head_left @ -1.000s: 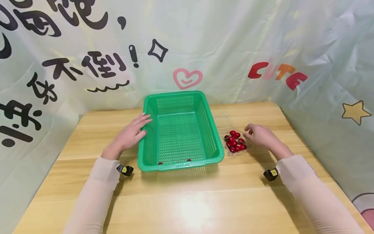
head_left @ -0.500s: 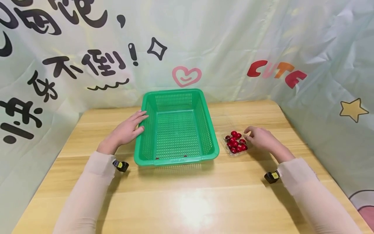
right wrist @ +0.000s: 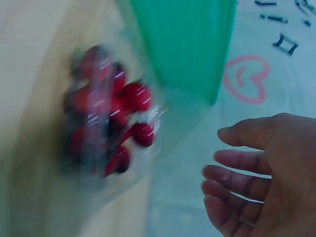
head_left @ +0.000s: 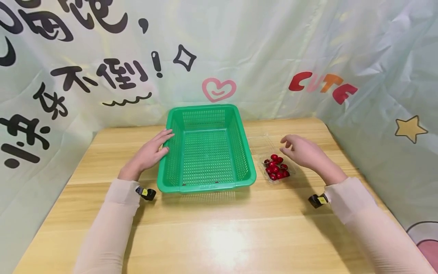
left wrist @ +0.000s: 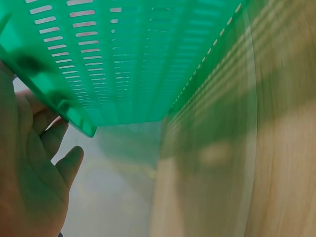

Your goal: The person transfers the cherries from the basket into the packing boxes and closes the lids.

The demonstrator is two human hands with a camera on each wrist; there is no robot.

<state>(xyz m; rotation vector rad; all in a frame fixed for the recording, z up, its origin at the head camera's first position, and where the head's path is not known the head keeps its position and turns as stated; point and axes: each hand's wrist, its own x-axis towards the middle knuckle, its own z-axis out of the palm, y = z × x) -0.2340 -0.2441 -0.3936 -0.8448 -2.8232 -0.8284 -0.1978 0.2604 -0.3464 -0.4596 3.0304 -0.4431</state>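
Note:
A green plastic basket (head_left: 207, 187) with slotted walls stands on the table. My left hand (head_left: 145, 156) rests on its left rim, fingers lying over the edge. The left wrist view shows that hand (left wrist: 34, 163) with the thumb apart from the basket. Inside, two bits of red (head_left: 216, 182) peek over the front rim. To the right of the basket sits a clear plastic box (head_left: 272, 181) of shiny red cherries (head_left: 275, 169). My right hand (head_left: 304, 152) hovers just beyond and right of the cherries. In the right wrist view its fingers are spread and loosely bent, holding nothing.
The box's clear lid (head_left: 261, 142) lies folded back behind it. A printed curtain (head_left: 260, 57) hangs along the back and sides of the wooden table (head_left: 205, 228).
My right hand has lifted off the cherries and moved slightly back from them. The basket, with my left hand on it, has shifted a little left.

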